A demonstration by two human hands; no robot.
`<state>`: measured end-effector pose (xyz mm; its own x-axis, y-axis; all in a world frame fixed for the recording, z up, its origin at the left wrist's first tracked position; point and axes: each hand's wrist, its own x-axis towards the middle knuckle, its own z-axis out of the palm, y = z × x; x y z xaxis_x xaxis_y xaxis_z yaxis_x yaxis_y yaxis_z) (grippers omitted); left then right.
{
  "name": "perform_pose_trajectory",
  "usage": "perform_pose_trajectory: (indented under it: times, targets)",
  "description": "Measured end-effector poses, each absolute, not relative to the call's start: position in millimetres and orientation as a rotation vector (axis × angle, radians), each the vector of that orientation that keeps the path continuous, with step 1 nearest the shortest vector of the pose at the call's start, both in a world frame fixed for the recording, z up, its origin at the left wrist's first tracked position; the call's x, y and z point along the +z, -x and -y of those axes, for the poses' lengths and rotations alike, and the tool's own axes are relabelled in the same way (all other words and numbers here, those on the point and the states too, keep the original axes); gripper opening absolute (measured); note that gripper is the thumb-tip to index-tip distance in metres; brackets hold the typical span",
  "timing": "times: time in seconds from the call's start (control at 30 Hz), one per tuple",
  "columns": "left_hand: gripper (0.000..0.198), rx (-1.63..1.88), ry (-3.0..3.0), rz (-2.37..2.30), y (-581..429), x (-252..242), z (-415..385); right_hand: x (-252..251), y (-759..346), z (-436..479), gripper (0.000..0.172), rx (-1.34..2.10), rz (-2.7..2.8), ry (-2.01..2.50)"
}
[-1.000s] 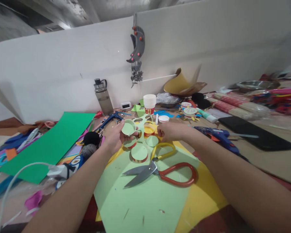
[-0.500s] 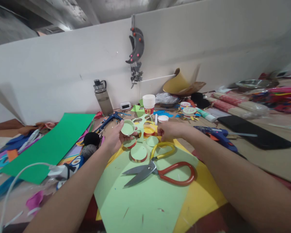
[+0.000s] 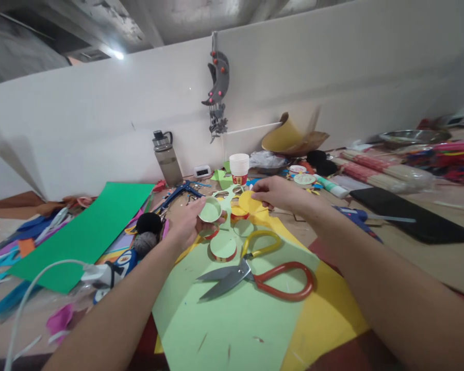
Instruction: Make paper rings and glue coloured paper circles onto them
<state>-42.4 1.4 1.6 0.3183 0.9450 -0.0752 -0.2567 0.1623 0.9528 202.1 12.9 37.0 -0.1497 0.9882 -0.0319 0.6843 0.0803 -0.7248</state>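
Observation:
My left hand (image 3: 188,222) grips a shallow cut-down paper cup (image 3: 210,210) with light green paper inside, tilted toward me. Between the thumb and fingers of my right hand (image 3: 275,193) is a yellow paper circle (image 3: 247,201), just right of the cup. Below the hands lie a cut cup piece topped with a green paper circle (image 3: 223,245) and a loose green paper circle (image 3: 243,228). Large scissors (image 3: 246,268) with one yellow and one red handle rest slightly open on a light green sheet (image 3: 224,330), over a yellow sheet (image 3: 327,319).
Stacked paper cups (image 3: 239,166) and a water bottle (image 3: 167,162) stand near the white partition. At left are a green sheet (image 3: 88,232), a black yarn ball (image 3: 148,222) and a white cable (image 3: 31,293). A blue glue gun (image 3: 358,219) and a black phone-like slab (image 3: 410,214) lie at right.
My right hand has lifted and now holds up the yellow paper circle. My left hand keeps its hold on the cup piece. The whole view has shifted slightly.

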Motion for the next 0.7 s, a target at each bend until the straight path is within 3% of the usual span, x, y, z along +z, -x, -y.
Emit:
perform_pose_trajectory:
  times: [0.37,0.7]
  targets:
    - [0.040,1.084,-1.134,-0.915,30.2,-1.4,10.2,21.7,-159.7,1.3,0.010,0.994,1.689,1.224]
    - [0.041,1.110,-1.044,-0.831,33.0,-0.3,10.7,19.8,-153.6,6.7,0.040,1.547,1.455,0.787]
